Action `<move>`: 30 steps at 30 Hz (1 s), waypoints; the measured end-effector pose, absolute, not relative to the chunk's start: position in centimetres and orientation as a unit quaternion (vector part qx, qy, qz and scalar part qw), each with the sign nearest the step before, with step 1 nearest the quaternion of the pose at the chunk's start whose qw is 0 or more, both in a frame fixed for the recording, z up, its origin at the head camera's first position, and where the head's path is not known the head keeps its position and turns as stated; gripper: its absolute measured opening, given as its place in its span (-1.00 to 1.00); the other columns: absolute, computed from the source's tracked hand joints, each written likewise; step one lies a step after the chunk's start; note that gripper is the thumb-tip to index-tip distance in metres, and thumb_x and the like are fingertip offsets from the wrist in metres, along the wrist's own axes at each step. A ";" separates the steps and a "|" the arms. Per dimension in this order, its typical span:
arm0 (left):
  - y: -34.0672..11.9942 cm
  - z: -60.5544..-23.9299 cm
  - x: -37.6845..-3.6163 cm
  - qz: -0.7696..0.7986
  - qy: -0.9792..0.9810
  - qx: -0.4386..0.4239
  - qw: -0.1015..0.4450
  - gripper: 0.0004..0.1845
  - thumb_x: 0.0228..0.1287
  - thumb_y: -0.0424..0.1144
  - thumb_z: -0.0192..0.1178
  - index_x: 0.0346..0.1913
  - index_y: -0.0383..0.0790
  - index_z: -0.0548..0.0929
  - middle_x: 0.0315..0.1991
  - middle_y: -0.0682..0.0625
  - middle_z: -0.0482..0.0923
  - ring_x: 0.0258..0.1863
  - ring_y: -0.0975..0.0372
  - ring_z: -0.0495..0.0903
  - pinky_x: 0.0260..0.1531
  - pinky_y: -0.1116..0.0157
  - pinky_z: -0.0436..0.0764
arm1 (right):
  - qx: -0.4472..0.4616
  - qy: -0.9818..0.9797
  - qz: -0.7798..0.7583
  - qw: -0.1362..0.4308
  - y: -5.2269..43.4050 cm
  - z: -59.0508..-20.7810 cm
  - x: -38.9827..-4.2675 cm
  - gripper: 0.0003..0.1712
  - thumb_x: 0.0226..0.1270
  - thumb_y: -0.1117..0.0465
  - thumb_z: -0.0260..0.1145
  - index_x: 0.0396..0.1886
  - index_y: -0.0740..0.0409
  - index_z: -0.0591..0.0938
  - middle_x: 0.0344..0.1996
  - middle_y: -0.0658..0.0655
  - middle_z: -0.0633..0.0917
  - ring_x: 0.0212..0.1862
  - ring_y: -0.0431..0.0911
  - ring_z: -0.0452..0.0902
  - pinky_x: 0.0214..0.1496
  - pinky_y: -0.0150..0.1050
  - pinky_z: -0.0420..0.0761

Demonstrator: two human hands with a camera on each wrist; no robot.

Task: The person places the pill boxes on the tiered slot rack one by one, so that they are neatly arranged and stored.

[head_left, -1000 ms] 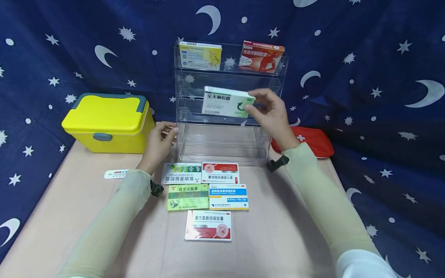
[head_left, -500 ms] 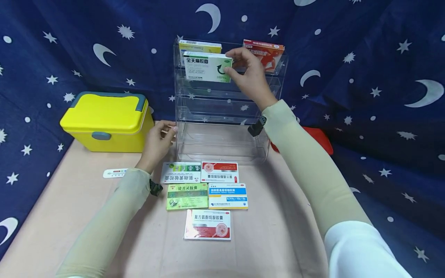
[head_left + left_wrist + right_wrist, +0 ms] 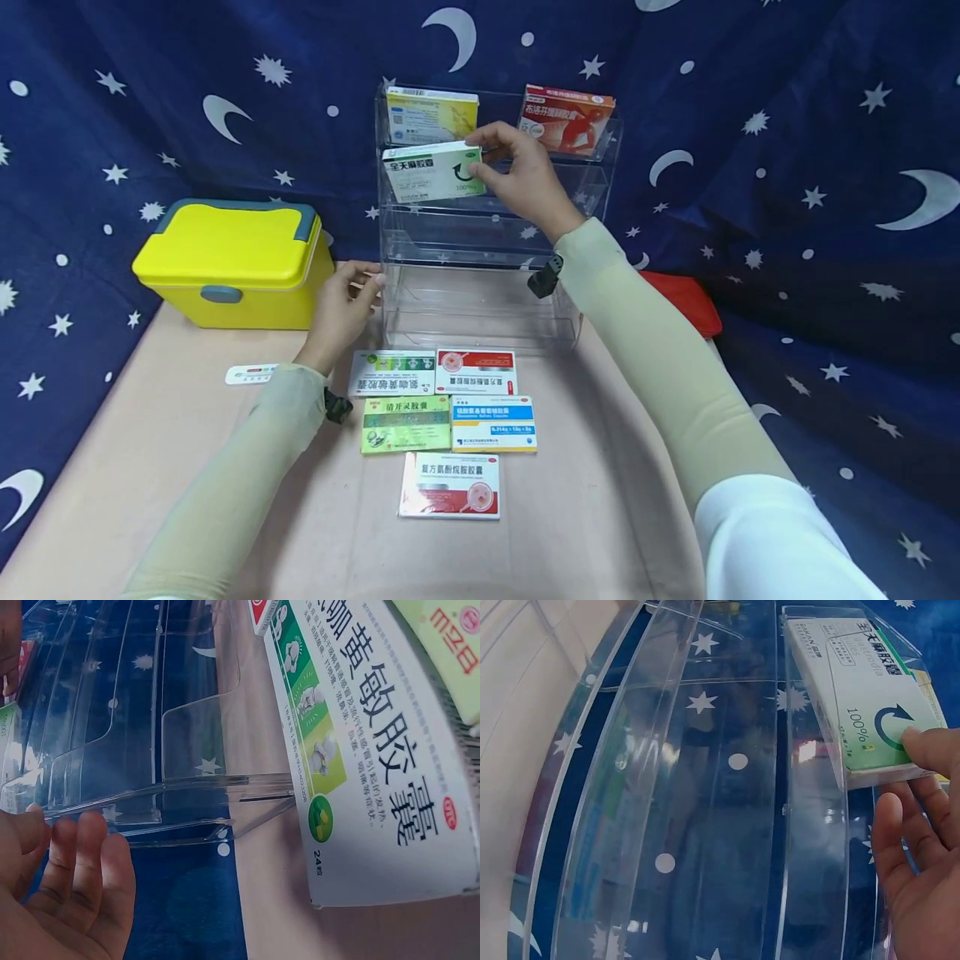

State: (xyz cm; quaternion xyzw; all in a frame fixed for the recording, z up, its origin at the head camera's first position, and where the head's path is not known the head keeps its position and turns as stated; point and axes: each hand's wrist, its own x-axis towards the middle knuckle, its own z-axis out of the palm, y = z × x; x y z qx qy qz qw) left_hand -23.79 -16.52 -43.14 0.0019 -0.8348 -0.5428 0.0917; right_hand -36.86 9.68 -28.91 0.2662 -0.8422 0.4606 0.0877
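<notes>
My right hand [image 3: 525, 175] pinches the right end of a white and green medicine box [image 3: 431, 172], thumb on its front. The box is tilted at the second tier of a clear plastic display rack [image 3: 480, 321], just below a yellow and white box [image 3: 431, 117]. In the right wrist view the medicine box [image 3: 862, 697] sits partly behind the tier's clear front lip. My left hand [image 3: 345, 308] holds the rack's left side edge, thumb and fingertips at the clear panel [image 3: 142, 802] in the left wrist view.
A red box [image 3: 566, 121] stands on the top tier at right. Several medicine boxes [image 3: 450, 486] lie flat before the rack. A yellow case [image 3: 232, 258] and a small white strip [image 3: 250, 375] are at left. A red pouch [image 3: 686, 304] lies behind the right arm.
My right hand has raised the white and green box leftward from the middle tiers to the upper ones, then lowered it slightly to the second tier. The left hand has stayed put.
</notes>
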 end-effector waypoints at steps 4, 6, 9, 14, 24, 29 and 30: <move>-16.6 -43.2 -23.8 -0.543 -0.833 -0.008 0.105 -0.68 0.54 -0.12 0.16 0.17 -0.22 0.59 -0.15 -0.12 0.59 -0.28 0.07 0.67 -0.26 0.14 0.74 | 0.269 -0.845 0.454 0.087 9.6 -29.0 -36.8 -0.70 0.42 0.28 0.38 0.10 0.05 0.63 0.06 -0.08 0.63 -0.01 -0.15 0.57 0.08 -0.31 0.62; -16.5 -43.2 -23.8 -0.542 -0.833 -0.011 0.108 -0.69 0.53 -0.12 0.17 0.16 -0.21 0.59 -0.16 -0.11 0.59 -0.30 0.08 0.68 -0.29 0.18 0.74 | 0.267 -0.847 0.452 0.088 9.6 -29.0 -36.7 -0.71 0.41 0.28 0.38 0.09 0.07 0.63 0.06 -0.09 0.63 -0.01 -0.16 0.57 0.08 -0.31 0.62; -16.6 -43.2 -23.8 -0.540 -0.835 -0.010 0.108 -0.70 0.53 -0.13 0.17 0.16 -0.21 0.59 -0.16 -0.09 0.59 -0.30 0.10 0.67 -0.33 0.28 0.72 | 0.268 -0.846 0.452 0.089 9.5 -29.1 -36.6 -0.71 0.41 0.28 0.38 0.09 0.08 0.63 0.06 -0.08 0.63 0.00 -0.16 0.58 0.08 -0.32 0.62; -16.6 -43.2 -23.8 -0.537 -0.837 -0.004 0.106 -0.69 0.54 -0.11 0.16 0.17 -0.20 0.58 -0.14 -0.09 0.59 -0.29 0.09 0.66 -0.33 0.30 0.71 | 0.268 -0.856 0.432 0.097 9.5 -29.2 -36.5 -0.74 0.43 0.24 0.37 0.07 0.08 0.66 0.09 -0.09 0.61 0.01 -0.18 0.58 0.07 -0.34 0.62; -16.4 -43.1 -24.0 -0.537 -0.838 -0.005 0.102 -0.68 0.54 -0.11 0.15 0.18 -0.20 0.58 -0.13 -0.11 0.57 -0.27 0.08 0.68 -0.30 0.28 0.72 | 0.266 -0.843 0.440 0.159 12.5 -31.3 -33.5 -0.77 0.49 0.10 0.33 0.03 0.07 0.69 0.00 -0.08 0.57 -0.04 -0.22 0.51 -0.21 -0.30 0.48; -16.5 -43.0 -23.8 -0.537 -0.838 0.003 0.098 -0.68 0.54 -0.11 0.15 0.19 -0.19 0.58 -0.12 -0.10 0.58 -0.26 0.09 0.67 -0.27 0.26 0.72 | 0.271 -0.840 0.463 0.080 15.4 -35.4 -28.7 -0.73 0.47 0.14 0.35 0.06 0.15 0.66 -0.02 0.02 0.64 -0.09 -0.11 0.53 -0.19 -0.22 0.53; -16.6 -43.0 -23.7 -0.537 -0.838 0.004 0.096 -0.68 0.54 -0.10 0.15 0.19 -0.19 0.58 -0.12 -0.09 0.58 -0.26 0.10 0.67 -0.26 0.26 0.72 | 0.267 -0.843 0.464 0.056 16.0 -36.5 -27.5 -0.73 0.47 0.15 0.35 0.06 0.15 0.66 -0.03 0.04 0.65 -0.10 -0.09 0.54 -0.18 -0.19 0.54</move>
